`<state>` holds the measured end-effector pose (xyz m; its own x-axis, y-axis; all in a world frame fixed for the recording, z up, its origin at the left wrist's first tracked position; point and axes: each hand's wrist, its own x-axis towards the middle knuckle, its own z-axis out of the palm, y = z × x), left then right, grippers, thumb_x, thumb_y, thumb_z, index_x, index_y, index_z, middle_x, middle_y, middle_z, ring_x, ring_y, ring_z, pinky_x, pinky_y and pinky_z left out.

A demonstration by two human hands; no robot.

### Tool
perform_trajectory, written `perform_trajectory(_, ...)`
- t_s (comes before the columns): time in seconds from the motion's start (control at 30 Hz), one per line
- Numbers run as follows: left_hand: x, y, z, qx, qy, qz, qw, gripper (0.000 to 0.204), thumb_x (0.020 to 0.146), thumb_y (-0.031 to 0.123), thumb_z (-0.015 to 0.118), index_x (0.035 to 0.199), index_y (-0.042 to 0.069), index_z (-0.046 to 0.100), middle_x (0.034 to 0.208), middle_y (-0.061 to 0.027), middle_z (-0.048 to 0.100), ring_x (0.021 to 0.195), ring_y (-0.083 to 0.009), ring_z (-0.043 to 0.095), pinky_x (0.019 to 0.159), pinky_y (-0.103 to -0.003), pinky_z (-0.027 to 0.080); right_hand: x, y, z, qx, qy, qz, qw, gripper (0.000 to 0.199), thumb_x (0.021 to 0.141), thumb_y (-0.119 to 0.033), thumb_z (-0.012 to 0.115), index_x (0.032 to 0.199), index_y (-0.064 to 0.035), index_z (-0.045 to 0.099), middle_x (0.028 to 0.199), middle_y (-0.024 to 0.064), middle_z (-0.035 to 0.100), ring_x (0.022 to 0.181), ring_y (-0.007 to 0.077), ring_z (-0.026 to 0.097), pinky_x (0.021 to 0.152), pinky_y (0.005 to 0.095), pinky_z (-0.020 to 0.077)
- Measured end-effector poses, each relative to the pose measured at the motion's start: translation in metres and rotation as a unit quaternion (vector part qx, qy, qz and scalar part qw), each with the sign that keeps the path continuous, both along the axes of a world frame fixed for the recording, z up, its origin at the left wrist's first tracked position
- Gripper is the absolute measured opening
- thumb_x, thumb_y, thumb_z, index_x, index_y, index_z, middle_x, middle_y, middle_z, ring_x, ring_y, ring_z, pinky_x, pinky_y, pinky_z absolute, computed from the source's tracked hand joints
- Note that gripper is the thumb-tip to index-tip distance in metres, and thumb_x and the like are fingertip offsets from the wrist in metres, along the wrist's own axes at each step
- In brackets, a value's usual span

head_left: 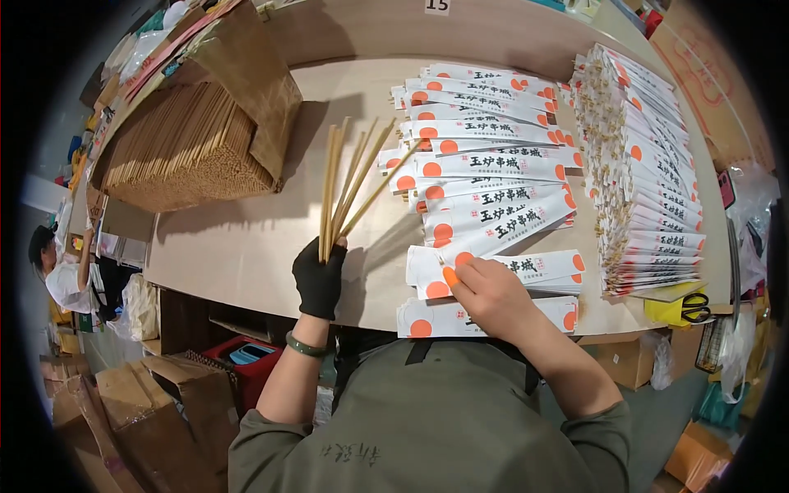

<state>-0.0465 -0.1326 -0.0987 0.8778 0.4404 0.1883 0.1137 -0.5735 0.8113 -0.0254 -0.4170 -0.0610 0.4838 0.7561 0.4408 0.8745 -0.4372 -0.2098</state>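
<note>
My left hand [319,283], in a black fingerless glove, is closed round a loose bunch of wooden chopsticks [349,185] that fan upward over the table. My right hand [491,294] wears an orange finger cot and pinches near the left end of a white paper chopstick sleeve [422,261] close to the table's front edge. Whether a chopstick tip lies between those fingers is too small to tell. Beyond this hand, overlapping paper sleeves [493,168] with orange dots and dark lettering run up the table.
An open cardboard box [246,62] packed with chopsticks [185,140] lies at the left. On the right stands a long pile of filled sleeves [657,177], with black-handled scissors [697,308] near its front end. Cartons [140,403] and a red bin [251,374] sit below; another person [67,275] is far left.
</note>
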Motion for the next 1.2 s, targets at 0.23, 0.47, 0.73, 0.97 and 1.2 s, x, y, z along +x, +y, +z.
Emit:
perform_trajectory(0.23, -0.031, 0.003, 0.003, -0.306, 0.056, 0.028, 0.95, 0.022, 0.088, 0.018, 0.066, 0.096, -0.001, 0.063, 0.069, -0.0002, 0.057, 0.056, -0.0057, 0.047, 0.052, -0.019, 0.035, -0.004, -0.001, 0.004, 0.09, 0.101, -0.067, 0.989, 0.016, 0.072, -0.006, 0.073, 0.085, -0.0024, 0.065, 0.075, 0.0079, 0.054, 0.068, 0.0235, 0.056, 0.057, 0.0334, 0.0461)
perform_trajectory(0.47, -0.057, 0.034, 0.027, -0.379, 0.125, -0.086, 0.913, 0.014, 0.086, 0.012, 0.063, 0.092, 0.001, 0.057, 0.072, -0.0015, 0.054, 0.064, -0.0071, 0.049, 0.054, -0.02, 0.036, 0.02, 0.004, 0.026, 0.251, 0.396, -0.199, 0.861, 0.023, 0.075, -0.009, 0.077, 0.073, -0.0009, 0.055, 0.072, 0.0008, 0.05, 0.063, 0.0102, 0.044, 0.059, 0.024, 0.0373)
perform_trajectory(0.73, -0.053, 0.065, 0.057, -0.192, 0.182, -0.202, 0.943, 0.011, 0.08, 0.01, 0.064, 0.086, 0.001, 0.062, 0.069, -0.0013, 0.06, 0.063, -0.0087, 0.054, 0.058, -0.023, 0.043, 0.027, -0.006, 0.037, 0.198, 0.327, -0.095, 0.919, 0.02, 0.073, -0.011, 0.078, 0.076, -0.0012, 0.061, 0.073, 0.0036, 0.055, 0.068, 0.0148, 0.053, 0.061, 0.0276, 0.0434)
perform_trajectory(0.97, 0.001, -0.036, 0.049, -0.41, -0.033, -0.08, 0.908, 0.038, 0.096, 0.03, 0.055, 0.116, -0.002, 0.06, 0.114, -0.0102, 0.062, 0.104, -0.0159, 0.056, 0.093, -0.032, 0.043, 0.028, 0.046, 0.047, 0.056, 0.023, -0.052, 0.997, 0.019, 0.066, -0.01, 0.071, 0.083, -0.0036, 0.067, 0.078, 0.0062, 0.06, 0.073, 0.0239, 0.058, 0.062, 0.0351, 0.0485)
perform_trajectory(1.2, 0.019, -0.076, 0.046, -0.44, 0.0, -0.142, 0.887, 0.041, 0.098, 0.031, 0.052, 0.121, -0.003, 0.055, 0.119, -0.0145, 0.06, 0.108, -0.0169, 0.057, 0.092, -0.031, 0.045, 0.039, 0.054, 0.036, 0.045, -0.019, -0.033, 0.998, 0.009, 0.069, -0.01, 0.066, 0.074, -0.0057, 0.06, 0.079, 0.0057, 0.06, 0.072, 0.0235, 0.058, 0.06, 0.0352, 0.0471)
